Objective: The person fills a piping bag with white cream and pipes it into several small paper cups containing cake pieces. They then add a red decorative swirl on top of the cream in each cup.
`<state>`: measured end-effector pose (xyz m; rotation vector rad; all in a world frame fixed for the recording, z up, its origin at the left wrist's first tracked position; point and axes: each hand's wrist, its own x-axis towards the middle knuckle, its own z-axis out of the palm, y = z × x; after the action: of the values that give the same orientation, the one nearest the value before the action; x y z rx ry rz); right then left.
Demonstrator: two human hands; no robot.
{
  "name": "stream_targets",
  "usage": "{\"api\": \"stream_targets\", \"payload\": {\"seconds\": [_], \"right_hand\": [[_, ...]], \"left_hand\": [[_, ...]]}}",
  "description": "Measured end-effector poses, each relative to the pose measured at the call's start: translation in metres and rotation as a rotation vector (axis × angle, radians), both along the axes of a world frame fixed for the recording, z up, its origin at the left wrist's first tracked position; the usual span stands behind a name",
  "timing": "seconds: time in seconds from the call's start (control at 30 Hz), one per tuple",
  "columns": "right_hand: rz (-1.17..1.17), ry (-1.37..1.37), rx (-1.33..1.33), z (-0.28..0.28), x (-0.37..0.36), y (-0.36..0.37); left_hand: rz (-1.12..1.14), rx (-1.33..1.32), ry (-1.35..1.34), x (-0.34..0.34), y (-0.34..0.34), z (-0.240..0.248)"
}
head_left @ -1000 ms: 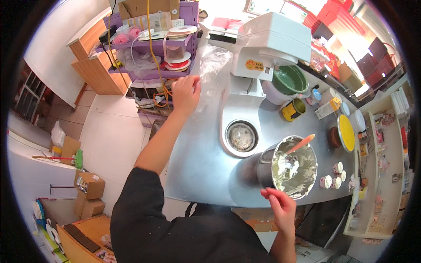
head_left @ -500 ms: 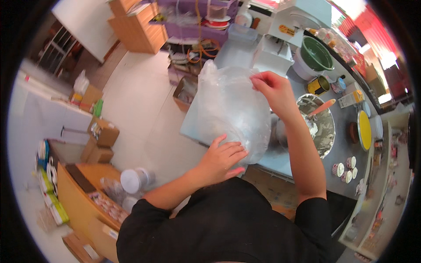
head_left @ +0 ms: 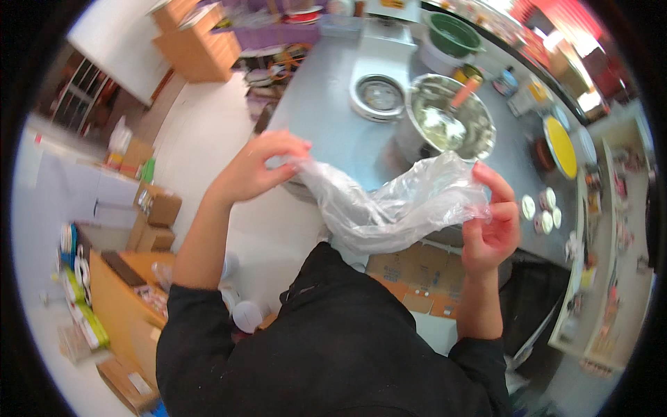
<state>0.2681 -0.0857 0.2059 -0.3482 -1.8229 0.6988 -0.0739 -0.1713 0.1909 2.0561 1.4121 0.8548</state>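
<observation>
A clear plastic bag [head_left: 379,219] is stretched between my hands in front of the steel table [head_left: 319,90]. My left hand [head_left: 260,163] pinches its left end between thumb and fingers. At the other end, my right hand [head_left: 493,222] grips the bag's edge, fingers bent. The bag sags in the middle and looks flat and bunched. Just beyond it, a steel mixing bowl [head_left: 479,128] holds white cream [head_left: 445,131] and a spatula with an orange handle [head_left: 465,94].
A white machine with a round base [head_left: 379,97] stands left of the bowl. Behind are a green basin [head_left: 451,35] and a blue-capped bottle [head_left: 506,81]. Small white-filled cups [head_left: 543,221] and a yellow disc [head_left: 560,147] are at the right. Cardboard boxes [head_left: 158,205] stand on the left.
The bag, spread out over the table before, is now gathered nearer my body. My left hand has gone from lying flat against it to pinching its end; my right hand has moved right and lower.
</observation>
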Motion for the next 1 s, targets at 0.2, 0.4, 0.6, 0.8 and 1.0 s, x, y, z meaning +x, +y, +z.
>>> {"api": "stream_targets", "payload": {"seconds": [0.2, 0.4, 0.6, 0.8, 1.0], "right_hand": [[-0.268, 0.377, -0.354, -0.035, 0.080, -0.003], [-0.559, 0.409, -0.483, -0.052, 0.087, 0.029], [-0.674, 0.314, -0.634, -0.025, 0.083, 0.098], [-0.693, 0.195, -0.698, -0.020, 0.087, 0.129], [-0.730, 0.191, -0.713, -0.043, 0.077, 0.073]], "left_hand": [[0.249, 0.033, -0.386, 0.065, 0.021, -0.034], [0.396, 0.025, -0.674, 0.104, 0.093, -0.022], [0.414, 0.094, -0.279, 0.091, 0.190, 0.026], [0.274, 0.185, -0.038, 0.087, 0.243, 0.033], [0.304, 0.008, -0.333, 0.071, 0.179, 0.002]]}}
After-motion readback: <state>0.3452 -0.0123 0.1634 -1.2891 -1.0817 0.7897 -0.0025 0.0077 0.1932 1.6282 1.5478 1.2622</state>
